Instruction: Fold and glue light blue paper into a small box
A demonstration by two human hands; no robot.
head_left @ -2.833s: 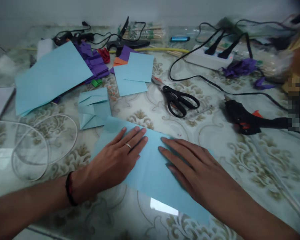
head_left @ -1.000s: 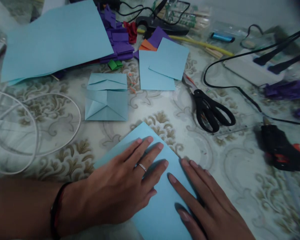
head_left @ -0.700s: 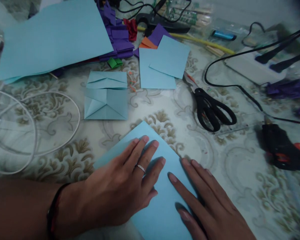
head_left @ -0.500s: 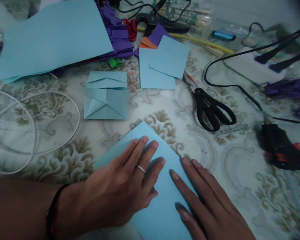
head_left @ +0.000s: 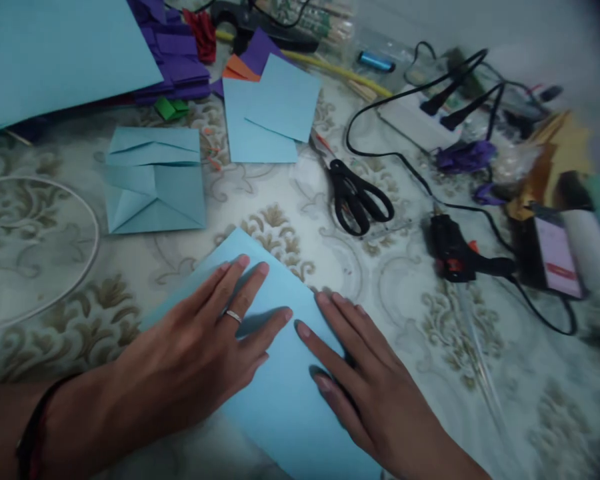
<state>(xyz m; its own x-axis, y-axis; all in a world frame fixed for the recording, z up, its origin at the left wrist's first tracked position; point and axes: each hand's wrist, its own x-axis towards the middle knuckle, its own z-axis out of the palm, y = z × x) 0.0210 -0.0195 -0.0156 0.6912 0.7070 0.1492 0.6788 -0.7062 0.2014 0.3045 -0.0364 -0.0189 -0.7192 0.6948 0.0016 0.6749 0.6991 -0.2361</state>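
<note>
A light blue sheet of paper (head_left: 275, 400) lies on the patterned tablecloth, one corner pointing away from me. My left hand (head_left: 200, 340), with a ring and a dark wristband, rests flat on its upper part, fingers stretched out. Along the sheet's right edge my right hand (head_left: 365, 373) lies with fingers spread, some on the paper and some at the edge. Neither hand grips anything. Beyond my left hand sits a creased, folded light blue paper (head_left: 155, 183). Smaller light blue squares (head_left: 280, 110) overlap farther back.
Black-handled scissors (head_left: 360, 197) lie right of the squares. A hot glue gun (head_left: 453, 247) with its cord is farther right, near a phone (head_left: 557, 257). Large blue sheets (head_left: 60, 60) and purple folded pieces (head_left: 175, 57) are back left. A white cable (head_left: 97, 233) loops at left.
The view has swung to the right, so everything sits farther left and the phone now shows. Both hands keep about the same place on the paper.
</note>
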